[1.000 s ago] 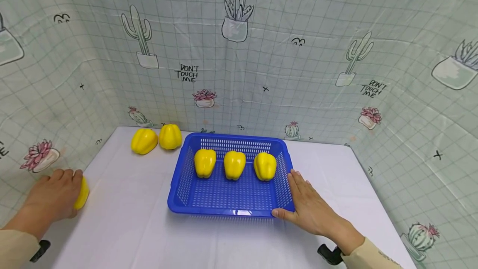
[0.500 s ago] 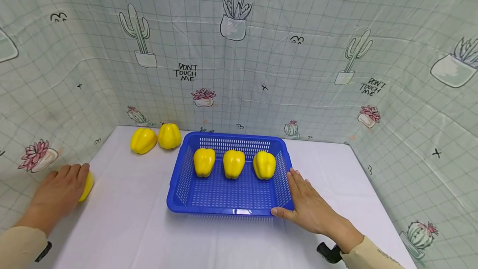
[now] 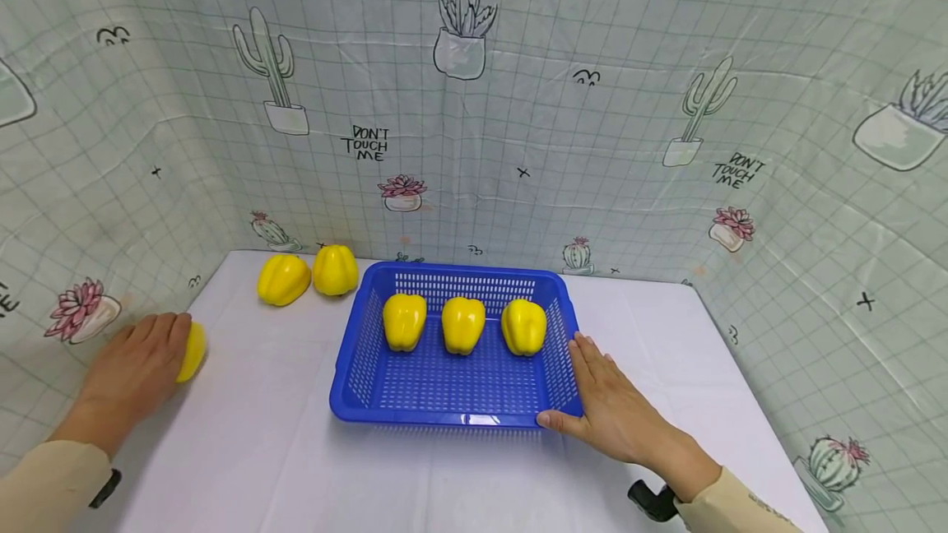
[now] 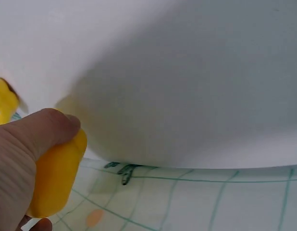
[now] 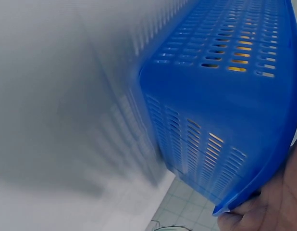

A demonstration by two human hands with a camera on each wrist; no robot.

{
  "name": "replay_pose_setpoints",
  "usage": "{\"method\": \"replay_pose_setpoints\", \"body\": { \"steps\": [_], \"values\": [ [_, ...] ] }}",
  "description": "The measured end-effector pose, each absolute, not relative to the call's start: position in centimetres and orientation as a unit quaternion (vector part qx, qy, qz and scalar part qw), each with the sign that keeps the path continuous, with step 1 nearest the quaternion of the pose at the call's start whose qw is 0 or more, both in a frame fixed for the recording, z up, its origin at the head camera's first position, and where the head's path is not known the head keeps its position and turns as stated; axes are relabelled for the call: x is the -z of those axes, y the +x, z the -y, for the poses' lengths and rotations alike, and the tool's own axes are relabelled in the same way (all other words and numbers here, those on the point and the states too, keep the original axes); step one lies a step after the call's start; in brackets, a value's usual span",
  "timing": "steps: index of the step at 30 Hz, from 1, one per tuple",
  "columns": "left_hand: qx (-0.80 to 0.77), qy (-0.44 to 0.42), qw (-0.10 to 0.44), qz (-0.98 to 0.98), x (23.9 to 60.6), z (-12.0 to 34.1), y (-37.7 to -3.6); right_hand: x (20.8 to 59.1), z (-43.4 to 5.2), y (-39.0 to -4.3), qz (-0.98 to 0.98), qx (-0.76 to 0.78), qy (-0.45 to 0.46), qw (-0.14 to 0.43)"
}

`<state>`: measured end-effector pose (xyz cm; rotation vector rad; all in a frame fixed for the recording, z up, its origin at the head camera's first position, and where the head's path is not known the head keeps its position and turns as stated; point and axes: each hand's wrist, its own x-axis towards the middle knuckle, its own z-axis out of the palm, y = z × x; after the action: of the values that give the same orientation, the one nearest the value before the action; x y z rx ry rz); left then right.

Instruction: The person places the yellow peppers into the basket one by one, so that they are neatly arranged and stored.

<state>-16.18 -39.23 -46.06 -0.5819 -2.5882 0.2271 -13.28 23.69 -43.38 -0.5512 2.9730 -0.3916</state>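
My left hand [image 3: 137, 364] grips a yellow bell pepper [image 3: 194, 352] over the left part of the table; most of the pepper is hidden behind the fingers. In the left wrist view, the thumb lies over the top of that pepper [image 4: 57, 175]. A blue plastic basket [image 3: 467, 419] stands at the middle, with a row of 3 yellow bell peppers [image 3: 463, 326] in its back half. With straight fingers, my right hand [image 3: 622, 414] rests along the basket's right side, its thumb on the front right corner of the rim. The right wrist view has the basket's perforated wall [image 5: 206, 106] up close.
Two more yellow bell peppers, one [image 3: 285, 280] tilted and one [image 3: 336, 271] beside it, lie at the table's back left, left of the basket. A white cloth covers the table [image 3: 259, 434]. Patterned curtains [image 3: 518, 130] enclose the back and both sides.
The left hand has moved right and toward the back of the table, carrying the bell pepper. My right hand, the basket and the other peppers have stayed in place.
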Motion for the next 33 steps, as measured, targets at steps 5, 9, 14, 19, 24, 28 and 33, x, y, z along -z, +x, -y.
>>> {"method": "replay_pose_setpoints", "body": {
  "steps": [5,9,14,19,24,28,33],
  "values": [
    [-0.07,-0.213,0.223,0.949,44.5,37.6,-16.9,43.5,-23.6,-13.3,-0.974,0.128,-0.182,0.044],
    [-0.061,-0.218,0.219,0.949,42.7,35.3,-17.4,43.4,-23.6,-13.4,-0.974,0.128,-0.181,0.045],
    [-0.051,-0.233,0.234,0.942,40.4,32.1,-17.7,43.4,-23.6,-13.4,-0.974,0.128,-0.179,0.048],
    [-0.06,-0.251,0.26,0.93,38.9,28.7,-17.9,43.3,-23.7,-13.4,-0.974,0.13,-0.18,0.048],
    [-0.067,-0.273,0.268,0.921,37.7,25.6,-18.0,43.4,-23.7,-13.4,-0.973,0.131,-0.183,0.044],
    [-0.063,-0.274,0.224,0.933,36.7,23.0,-17.6,43.6,-23.7,-13.4,-0.973,0.131,-0.184,0.045],
    [-0.056,-0.276,0.146,0.948,35.9,19.7,-17.1,43.5,-23.7,-13.3,-0.973,0.13,-0.185,0.038]
  ]
}}
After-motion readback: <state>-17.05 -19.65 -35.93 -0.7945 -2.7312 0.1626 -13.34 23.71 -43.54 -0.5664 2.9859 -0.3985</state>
